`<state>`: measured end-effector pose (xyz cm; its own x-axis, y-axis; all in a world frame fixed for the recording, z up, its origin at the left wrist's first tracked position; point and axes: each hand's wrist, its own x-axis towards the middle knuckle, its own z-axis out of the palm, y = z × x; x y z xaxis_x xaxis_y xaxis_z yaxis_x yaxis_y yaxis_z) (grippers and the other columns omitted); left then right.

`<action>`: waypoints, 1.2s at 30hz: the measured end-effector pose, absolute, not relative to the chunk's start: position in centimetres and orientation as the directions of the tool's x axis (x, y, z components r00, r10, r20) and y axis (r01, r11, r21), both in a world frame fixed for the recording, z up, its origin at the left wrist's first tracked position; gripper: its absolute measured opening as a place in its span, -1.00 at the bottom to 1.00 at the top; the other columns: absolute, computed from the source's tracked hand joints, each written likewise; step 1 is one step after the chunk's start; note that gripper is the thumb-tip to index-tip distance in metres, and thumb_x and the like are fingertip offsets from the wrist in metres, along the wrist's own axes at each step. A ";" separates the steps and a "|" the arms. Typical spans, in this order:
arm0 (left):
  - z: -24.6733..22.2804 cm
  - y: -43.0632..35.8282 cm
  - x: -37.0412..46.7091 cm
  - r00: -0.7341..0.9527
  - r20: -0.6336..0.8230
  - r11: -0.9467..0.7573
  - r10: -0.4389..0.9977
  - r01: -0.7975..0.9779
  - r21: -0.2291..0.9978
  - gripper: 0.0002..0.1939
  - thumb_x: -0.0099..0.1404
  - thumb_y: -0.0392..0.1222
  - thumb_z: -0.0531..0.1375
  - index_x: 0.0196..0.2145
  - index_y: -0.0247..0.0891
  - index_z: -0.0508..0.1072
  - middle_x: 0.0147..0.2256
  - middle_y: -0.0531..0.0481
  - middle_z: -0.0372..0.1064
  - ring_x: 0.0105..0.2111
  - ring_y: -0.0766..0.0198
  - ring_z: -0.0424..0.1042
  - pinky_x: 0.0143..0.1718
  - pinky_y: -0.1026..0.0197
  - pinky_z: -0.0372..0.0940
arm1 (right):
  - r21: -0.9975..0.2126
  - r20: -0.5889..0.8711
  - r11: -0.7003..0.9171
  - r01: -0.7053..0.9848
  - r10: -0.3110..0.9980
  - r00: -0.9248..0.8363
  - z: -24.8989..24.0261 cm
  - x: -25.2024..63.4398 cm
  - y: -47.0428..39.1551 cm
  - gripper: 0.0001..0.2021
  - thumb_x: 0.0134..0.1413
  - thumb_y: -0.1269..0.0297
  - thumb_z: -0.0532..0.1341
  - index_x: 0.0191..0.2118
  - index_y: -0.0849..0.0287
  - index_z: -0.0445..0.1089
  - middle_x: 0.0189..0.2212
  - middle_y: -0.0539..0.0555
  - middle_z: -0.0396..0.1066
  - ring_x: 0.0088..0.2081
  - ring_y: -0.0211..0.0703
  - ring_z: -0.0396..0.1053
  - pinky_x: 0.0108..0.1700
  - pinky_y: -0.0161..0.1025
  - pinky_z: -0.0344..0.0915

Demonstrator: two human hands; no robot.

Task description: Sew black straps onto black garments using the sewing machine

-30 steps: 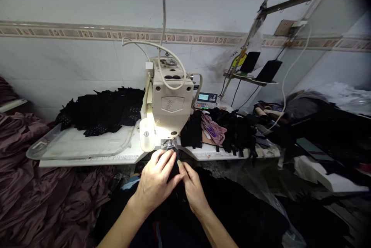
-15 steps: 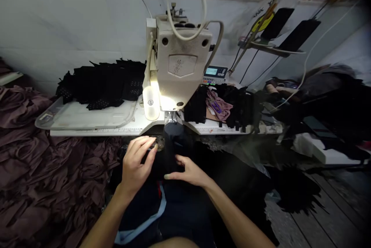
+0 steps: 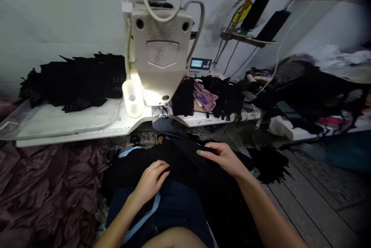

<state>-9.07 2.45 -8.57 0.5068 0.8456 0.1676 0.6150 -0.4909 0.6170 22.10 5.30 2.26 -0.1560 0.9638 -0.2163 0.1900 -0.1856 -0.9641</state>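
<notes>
A dark strip of black fabric (image 3: 185, 143) runs from under the presser foot (image 3: 160, 112) of the sewing machine (image 3: 160, 51) down to the right. My right hand (image 3: 226, 159) is closed on it, pinching it between thumb and fingers. My left hand (image 3: 153, 180) rests low on the black fabric over my lap, its fingers loosely bent and the thumb apart from them. Nothing shows gripped in it. Beneath it lies navy cloth (image 3: 185, 205) with a light blue strip (image 3: 142, 221) across it.
Black pieces (image 3: 78, 78) lie on a clear plastic tray (image 3: 72, 122) at left. Mauve fabric (image 3: 46, 186) is heaped below it. A lit lamp (image 3: 132, 97) hangs beside the machine head. More black pieces (image 3: 228, 93), a control panel (image 3: 199, 66) and thread cones (image 3: 272, 26) are at right.
My right hand has moved right and slightly up, drawing the strip out sideways from the machine. My left hand has dropped lower towards my lap. The view has swung right.
</notes>
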 end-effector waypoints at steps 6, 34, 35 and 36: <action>-10.3 5.4 -5.0 0.627 0.171 -0.597 0.760 0.569 0.566 -0.65 0.59 -0.21 0.09 0.22 -0.10 0.52 0.20 -0.09 0.53 0.06 0.07 0.53 0.13 -0.01 0.49 | -0.527 -0.167 -0.309 0.792 0.951 0.260 2.4 34.5 4.5 -0.63 0.03 -0.09 0.49 -0.26 0.15 0.68 -0.23 0.24 0.67 -0.18 0.26 0.61 -0.27 -0.14 0.42; 0.5 1.3 1.8 0.465 -0.117 0.230 0.878 -0.195 0.954 -0.29 0.19 0.02 0.54 0.22 -0.18 0.47 -0.06 -0.10 0.55 -0.08 0.09 0.57 -0.01 0.06 0.51 | -0.972 -0.235 -0.225 0.069 0.923 -0.305 4.1 19.7 5.1 -0.51 0.20 -0.25 0.36 -0.31 0.17 0.55 -0.37 0.10 0.59 -0.63 -0.27 0.36 -0.65 -0.34 0.28; 0.8 1.3 1.9 0.438 -0.170 0.292 0.883 -0.228 0.929 -0.37 0.22 0.10 0.50 0.14 -0.22 0.52 -0.15 -0.06 0.54 -0.20 0.15 0.55 -0.17 0.12 0.52 | -0.967 -0.255 -0.245 0.068 0.923 -0.290 4.0 19.9 5.2 -0.49 0.22 -0.27 0.33 -0.27 0.17 0.57 -0.49 0.06 0.54 -0.65 -0.25 0.34 -0.66 -0.34 0.25; 0.9 1.2 1.6 0.408 -0.214 0.335 0.887 -0.252 0.908 -0.43 0.25 0.17 0.47 0.05 -0.27 0.56 -0.22 -0.04 0.51 -0.29 0.21 0.51 -0.29 0.18 0.48 | -0.961 -0.274 -0.269 0.057 0.925 -0.263 3.5 20.1 5.3 -0.47 0.23 -0.29 0.32 -0.24 0.17 0.57 -0.58 0.01 0.47 -0.68 -0.25 0.31 -0.67 -0.36 0.20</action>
<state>1.63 1.17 0.88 0.4083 0.8873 -0.2143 -0.2516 0.3351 0.9080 20.11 5.32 3.54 -0.2628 0.9250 -0.2744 0.0569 -0.2690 -0.9615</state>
